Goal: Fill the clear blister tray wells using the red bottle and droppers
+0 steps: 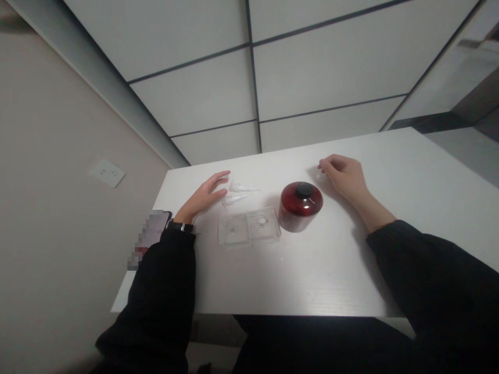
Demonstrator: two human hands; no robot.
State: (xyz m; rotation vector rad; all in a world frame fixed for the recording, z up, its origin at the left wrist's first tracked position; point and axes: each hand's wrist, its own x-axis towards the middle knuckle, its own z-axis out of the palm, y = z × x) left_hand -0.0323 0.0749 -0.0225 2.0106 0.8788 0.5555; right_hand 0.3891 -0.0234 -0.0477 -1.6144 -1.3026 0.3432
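My left hand (205,196) rests over the table at the left with its fingers apart, holding nothing. Just right of its fingertips lie two small clear plastic pieces with narrow tips, an upper one (242,188) and a lower one (234,199). Nearer to me is a clear two-part tray (249,227) with a round form in each half. Against its right side stands a reddish-brown bottle (299,210) with a black cap. Beyond the bottle to the right, my right hand (345,175) is closed in a pinch; something faint and clear shows below the fingertips, too indistinct to name.
All this is on a white table (312,280). A phone (154,234), partly blurred out, lies at the left edge by my wrist. A wall with a socket (108,173) bounds the left, and white panels (210,98) with dark strips stand behind.
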